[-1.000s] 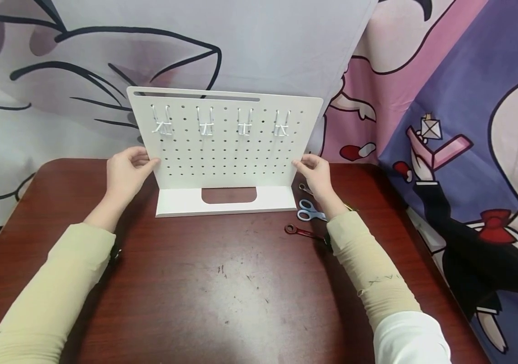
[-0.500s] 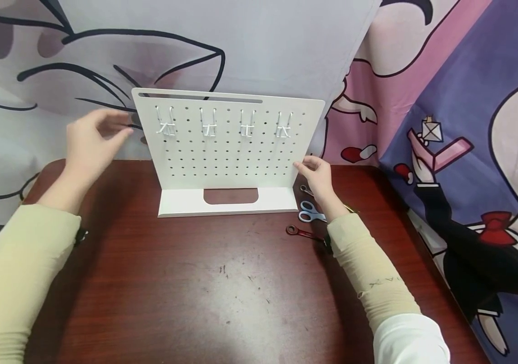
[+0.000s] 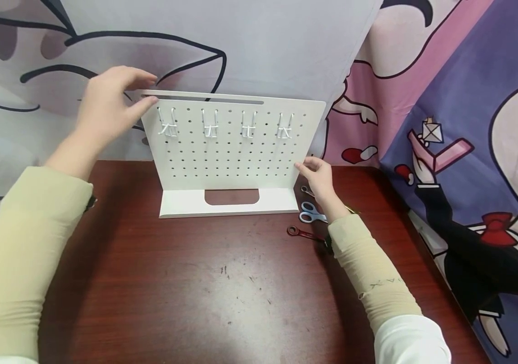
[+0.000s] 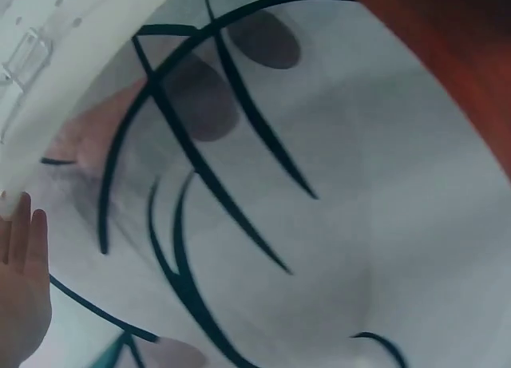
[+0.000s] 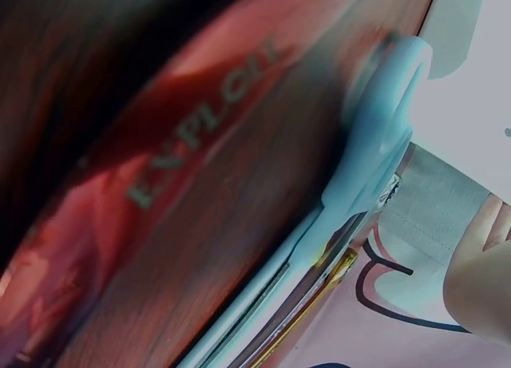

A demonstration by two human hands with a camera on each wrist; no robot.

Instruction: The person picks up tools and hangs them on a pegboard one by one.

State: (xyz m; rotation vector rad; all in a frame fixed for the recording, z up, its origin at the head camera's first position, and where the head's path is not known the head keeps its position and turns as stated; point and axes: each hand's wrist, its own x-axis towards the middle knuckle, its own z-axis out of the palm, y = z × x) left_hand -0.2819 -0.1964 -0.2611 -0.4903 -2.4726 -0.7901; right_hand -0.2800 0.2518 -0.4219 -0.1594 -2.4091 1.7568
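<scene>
A white pegboard [image 3: 231, 154] stands upright on its flat foot at the back of the table, several white wire hooks [image 3: 210, 130] hanging in a row near its top. My left hand [image 3: 109, 103] is at the board's top left corner, thumb in front and fingers above the edge, with a gap between them. In the left wrist view, the fingers [image 4: 24, 240] look straight beside the board's corner [image 4: 72, 57]. My right hand [image 3: 319, 178] pinches the board's right edge low down.
Beside the board's right end lie light blue scissors [image 3: 310, 214], a red ring wrench [image 3: 303, 233] and a small metal ring-ended tool [image 3: 306, 190]. A yellow-handled item [image 5: 323, 288] lies by the scissors. Printed cloth [image 3: 277, 45] hangs behind the dark red table [image 3: 186, 283].
My left hand has let go of the board's lower left edge, swung out left and risen to its top left corner. The right hand keeps its place on the right edge.
</scene>
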